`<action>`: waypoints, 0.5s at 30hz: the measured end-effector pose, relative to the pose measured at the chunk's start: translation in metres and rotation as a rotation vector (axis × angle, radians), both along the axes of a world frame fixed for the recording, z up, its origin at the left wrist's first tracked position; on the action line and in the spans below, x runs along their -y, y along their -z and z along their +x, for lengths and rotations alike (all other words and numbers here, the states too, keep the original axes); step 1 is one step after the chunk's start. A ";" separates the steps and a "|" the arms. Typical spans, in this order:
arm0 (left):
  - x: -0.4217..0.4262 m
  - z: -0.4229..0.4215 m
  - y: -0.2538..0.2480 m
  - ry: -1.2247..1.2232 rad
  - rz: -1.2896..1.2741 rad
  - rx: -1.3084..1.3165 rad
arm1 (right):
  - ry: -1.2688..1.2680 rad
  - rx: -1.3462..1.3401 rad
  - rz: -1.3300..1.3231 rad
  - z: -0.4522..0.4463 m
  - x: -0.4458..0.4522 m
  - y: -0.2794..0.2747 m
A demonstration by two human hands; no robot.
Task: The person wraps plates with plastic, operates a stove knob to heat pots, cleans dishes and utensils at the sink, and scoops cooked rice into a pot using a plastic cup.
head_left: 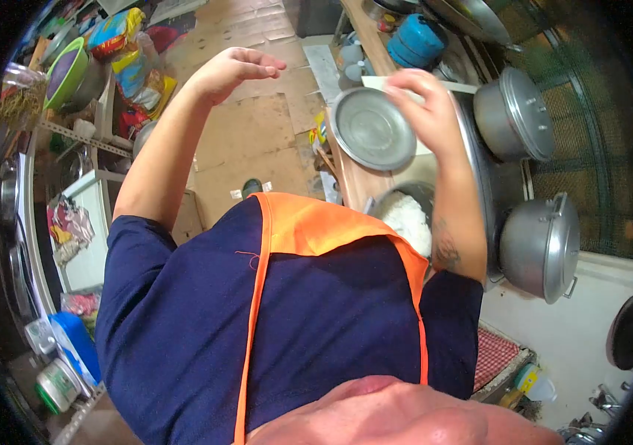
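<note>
Face (405,415) nearest, I'm likely reaching — right hand (426,107) by the lid (372,132), left hand (232,74) leftward, fingers loosely parted, empty; gripping needs closing.

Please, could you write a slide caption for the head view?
Left hand raised above a cardboard-covered floor, right hand near a round metal lid.

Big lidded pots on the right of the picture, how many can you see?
2: the upper pot, right of the right hand, and the lower pot, nearer the picture's bottom. Others may be hidden.
</note>
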State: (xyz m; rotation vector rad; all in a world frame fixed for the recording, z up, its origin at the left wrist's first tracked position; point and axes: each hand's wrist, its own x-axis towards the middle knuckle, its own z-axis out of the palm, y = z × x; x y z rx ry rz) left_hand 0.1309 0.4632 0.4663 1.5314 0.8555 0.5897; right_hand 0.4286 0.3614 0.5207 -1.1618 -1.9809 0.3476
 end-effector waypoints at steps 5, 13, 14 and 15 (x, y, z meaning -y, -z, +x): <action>-0.065 -0.047 -0.007 -0.004 -0.033 0.100 | -0.130 0.019 -0.193 -0.125 -0.117 0.019; -0.160 -0.152 0.004 -0.122 -0.057 0.156 | -0.305 0.043 -0.374 -0.248 -0.265 0.047; -0.169 -0.163 0.004 -0.171 -0.051 0.147 | -0.306 0.007 -0.498 -0.258 -0.278 0.047; -0.178 -0.175 0.005 -0.220 -0.043 0.139 | -0.302 0.017 -0.530 -0.269 -0.291 0.045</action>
